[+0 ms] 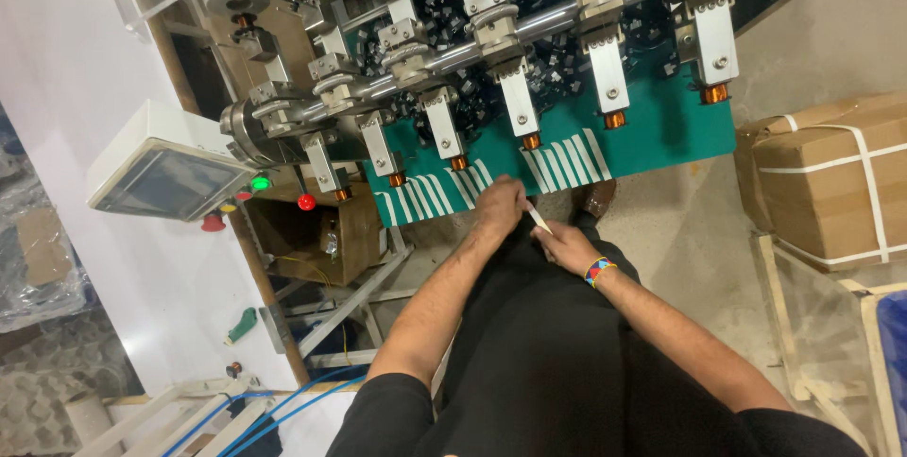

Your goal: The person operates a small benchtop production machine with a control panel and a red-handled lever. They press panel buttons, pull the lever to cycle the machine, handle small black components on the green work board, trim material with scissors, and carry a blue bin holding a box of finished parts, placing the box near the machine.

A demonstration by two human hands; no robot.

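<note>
Both hands meet at the near edge of the green worktop (661, 131). The left hand (498, 206) and right hand (567, 246) pinch a white strip (539, 221) between them, peeling it from the row of strips (567, 164) staged below the copper coils (615, 120).

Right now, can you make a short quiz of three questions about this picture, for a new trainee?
1. True or false: both hands hold one thin white strip.
2. Which wrist wears the coloured band? A) left B) right
3. What colour is the board on which the white strips lie in rows?

Key:
1. True: the left hand and the right hand meet on it, below the board's edge.
2. B.
3. Green, under the copper coils.
</note>
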